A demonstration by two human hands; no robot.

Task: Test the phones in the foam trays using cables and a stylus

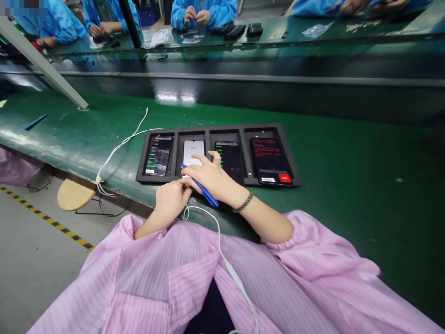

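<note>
A black foam tray [177, 162] holds several phones in separate slots. My right hand [212, 175] is over the white-screened phone [193, 147], fingers bent above its lower screen, with a blue pen-like stick [208, 196] held between them. Close by, at that phone's bottom edge, my left hand [172, 198] is closed in a pinch. A thin white cable [212, 217] loops up to its fingertips, where the cable's end is hidden. Right of my right hand lies a dark phone with green marks [227, 155], partly covered. The outer slots hold a phone with green bars [159, 155] and one with red text [270, 160].
White cords [116, 149] run over the green table [347, 185] left of the tray. A second blue stick [35, 122] and a slanted metal post [48, 69] are farther left. Across a raised divider [243, 88], people in blue sleeves [205, 11] work.
</note>
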